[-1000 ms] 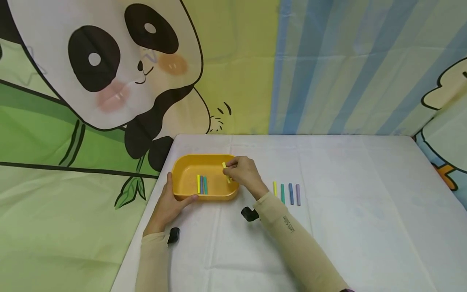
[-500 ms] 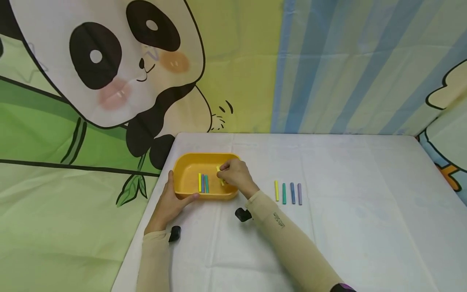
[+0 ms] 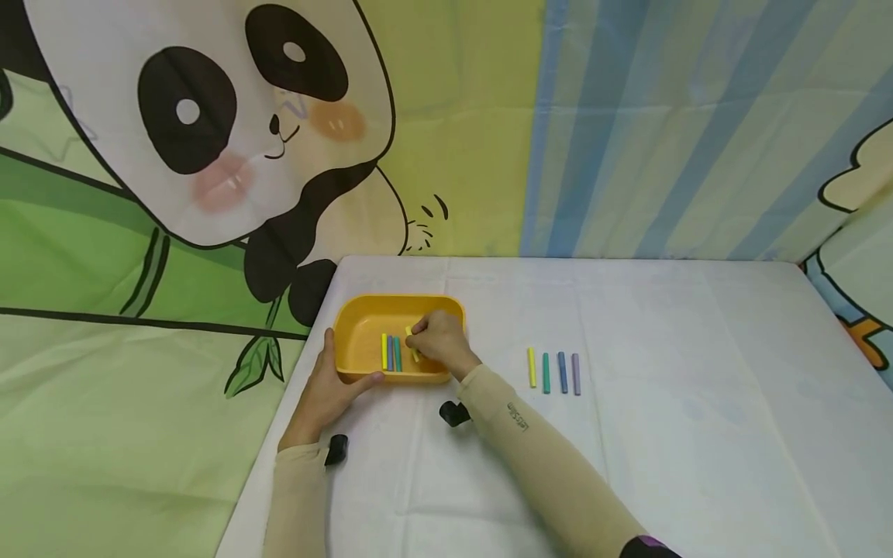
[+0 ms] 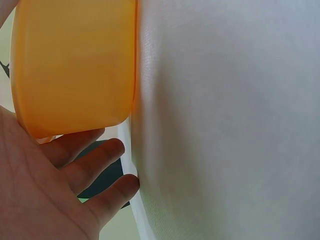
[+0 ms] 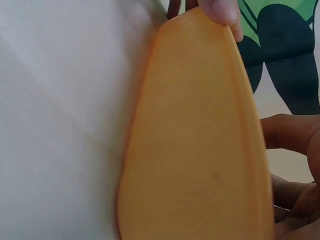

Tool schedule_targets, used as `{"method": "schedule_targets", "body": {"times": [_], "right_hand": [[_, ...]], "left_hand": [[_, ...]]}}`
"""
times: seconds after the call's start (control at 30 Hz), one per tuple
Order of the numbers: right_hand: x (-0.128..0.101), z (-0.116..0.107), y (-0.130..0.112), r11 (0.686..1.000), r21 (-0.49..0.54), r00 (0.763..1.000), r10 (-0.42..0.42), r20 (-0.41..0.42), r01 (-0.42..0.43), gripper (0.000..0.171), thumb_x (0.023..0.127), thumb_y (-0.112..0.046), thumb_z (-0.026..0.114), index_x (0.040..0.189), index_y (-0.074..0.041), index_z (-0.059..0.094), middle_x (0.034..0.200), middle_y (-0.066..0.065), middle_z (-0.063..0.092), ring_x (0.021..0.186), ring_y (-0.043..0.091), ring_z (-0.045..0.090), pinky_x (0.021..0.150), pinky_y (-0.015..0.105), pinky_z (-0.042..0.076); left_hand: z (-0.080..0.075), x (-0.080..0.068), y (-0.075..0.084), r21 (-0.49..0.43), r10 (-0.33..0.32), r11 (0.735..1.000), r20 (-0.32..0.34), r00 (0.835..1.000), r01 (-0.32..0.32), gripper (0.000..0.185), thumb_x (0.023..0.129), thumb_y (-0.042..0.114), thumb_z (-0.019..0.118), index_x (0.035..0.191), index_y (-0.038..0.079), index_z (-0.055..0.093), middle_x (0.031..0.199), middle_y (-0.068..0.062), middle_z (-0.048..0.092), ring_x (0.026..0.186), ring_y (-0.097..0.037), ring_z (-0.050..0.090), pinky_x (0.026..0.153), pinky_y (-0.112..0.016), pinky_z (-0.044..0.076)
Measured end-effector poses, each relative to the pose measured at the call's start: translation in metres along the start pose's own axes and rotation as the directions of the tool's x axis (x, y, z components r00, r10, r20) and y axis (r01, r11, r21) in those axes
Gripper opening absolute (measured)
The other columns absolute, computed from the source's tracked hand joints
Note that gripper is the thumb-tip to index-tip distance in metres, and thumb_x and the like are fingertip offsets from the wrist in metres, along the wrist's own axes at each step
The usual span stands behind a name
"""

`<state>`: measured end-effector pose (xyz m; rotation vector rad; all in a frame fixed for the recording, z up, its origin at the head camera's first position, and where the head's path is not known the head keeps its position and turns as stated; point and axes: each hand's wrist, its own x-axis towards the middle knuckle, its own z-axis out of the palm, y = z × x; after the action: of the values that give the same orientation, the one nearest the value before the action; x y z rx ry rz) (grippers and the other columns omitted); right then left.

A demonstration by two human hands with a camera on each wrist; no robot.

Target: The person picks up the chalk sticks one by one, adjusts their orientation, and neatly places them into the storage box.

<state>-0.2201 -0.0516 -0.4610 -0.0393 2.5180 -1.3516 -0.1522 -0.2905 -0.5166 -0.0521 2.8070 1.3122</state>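
Table point(image 3: 663, 434): a white cloth covered it, giving both hands a flat bed to work on.
Tray point(image 3: 363, 325): the orange tray sat under the right hand, its near left corner held so it would not slide.
Left hand point(image 3: 328, 391): it gripped the tray's corner, thumb on the rim, fingers curled round the outer wall.
Right hand point(image 3: 439, 345): inside the tray, its fingers pinched a yellow stick point(image 3: 412, 343), held low beside three laid sticks point(image 3: 391, 353).
Spare sticks point(image 3: 554, 370): four lay in a row on the cloth, right of that hand.

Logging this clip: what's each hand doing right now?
Left hand: grips the orange tray.
Right hand: pinches a yellow stick inside the tray.
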Motion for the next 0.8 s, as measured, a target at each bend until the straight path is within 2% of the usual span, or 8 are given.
{"method": "schedule_targets", "body": {"times": [0.33, 0.57, 0.8], "right_hand": [[0.008, 0.013, 0.005, 0.999, -0.047, 1.0, 0.002, 0.005, -0.002, 0.013, 0.084, -0.021, 0.081, 0.089, -0.01, 0.076, 0.094, 0.0, 0.068, 0.077, 0.013, 0.058, 0.063, 0.021, 0.049], [0.013, 0.019, 0.008, 0.998, -0.02, 0.998, 0.063, 0.026, -0.062, 0.015, 0.086, -0.017, 0.079, 0.076, -0.009, 0.071, 0.078, 0.003, 0.065, 0.059, 0.012, 0.052, 0.051, 0.022, 0.042], [0.019, 0.024, 0.009, 0.996, -0.033, 0.996, 0.083, 0.014, -0.083, 0.016, 0.087, -0.018, 0.079, 0.076, -0.01, 0.071, 0.079, 0.003, 0.065, 0.061, 0.012, 0.055, 0.051, 0.021, 0.044]], "left_hand": [[-0.001, 0.001, 0.0, 0.011, -0.006, 1.0, -0.005, 1.0, 0.006, 0.136, 0.074, 0.065, 0.081, 0.159, 0.031, -0.02, 0.168, -0.016, 0.005, 0.152, -0.036, 0.015, 0.119, -0.06, 0.018], [0.002, 0.0, 0.0, 0.016, 0.0, 1.0, -0.007, 1.0, 0.0, 0.135, 0.075, 0.066, 0.08, 0.159, 0.032, -0.019, 0.169, -0.013, 0.005, 0.153, -0.034, 0.013, 0.12, -0.059, 0.018], [0.001, -0.001, 0.0, 0.024, 0.005, 1.0, -0.012, 1.0, -0.005, 0.135, 0.075, 0.066, 0.08, 0.159, 0.031, -0.019, 0.169, -0.014, 0.006, 0.152, -0.035, 0.015, 0.119, -0.06, 0.019]]}}
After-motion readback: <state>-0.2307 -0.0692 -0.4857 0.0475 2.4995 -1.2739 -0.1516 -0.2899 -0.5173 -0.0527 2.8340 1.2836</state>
